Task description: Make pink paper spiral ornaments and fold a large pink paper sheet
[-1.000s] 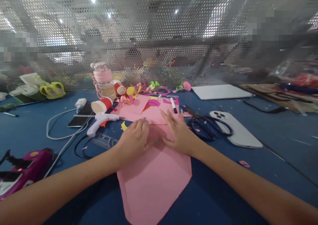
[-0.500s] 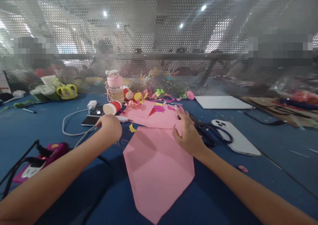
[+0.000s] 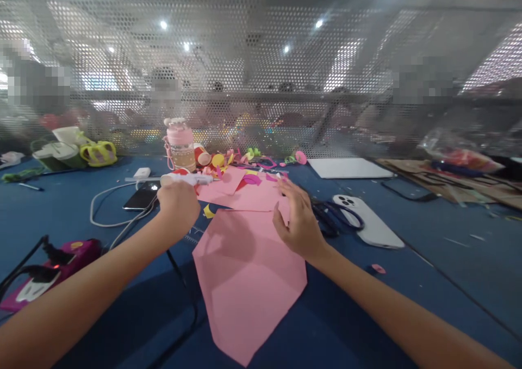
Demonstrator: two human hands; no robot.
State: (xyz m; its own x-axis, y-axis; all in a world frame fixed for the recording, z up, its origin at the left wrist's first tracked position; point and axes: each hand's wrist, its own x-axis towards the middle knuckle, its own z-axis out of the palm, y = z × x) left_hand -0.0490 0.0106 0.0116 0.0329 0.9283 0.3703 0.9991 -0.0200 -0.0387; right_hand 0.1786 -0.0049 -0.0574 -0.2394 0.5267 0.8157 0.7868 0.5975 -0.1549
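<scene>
My left hand [image 3: 179,208] is closed around a white glue gun [image 3: 191,179], its nozzle pointing right. A translucent glue stick [image 3: 136,180] sticks out behind it, and a black cord hangs below the hand. Beneath both hands lies a large pink paper [image 3: 253,282] with angled corners. My right hand [image 3: 299,217] is open over the paper's upper right edge, thumb and fingers apart; whether the fingertips press on it I cannot tell. More pink paper [image 3: 261,195] lies just beyond, with coloured scraps on it. Dark-handled scissors [image 3: 340,217] rest right of my right hand.
Behind the scraps stands a pink-lidded bottle [image 3: 180,146]. A white phone [image 3: 371,225] lies on the right and a dark phone [image 3: 141,196] on the left. The magenta power strip [image 3: 67,266] has plugs in it. A perforated metal screen [image 3: 261,59] closes off the back.
My left hand has lifted the glue gun off the table area and turned it more level. My right hand stays over the paper. The whole view has shifted slightly.
</scene>
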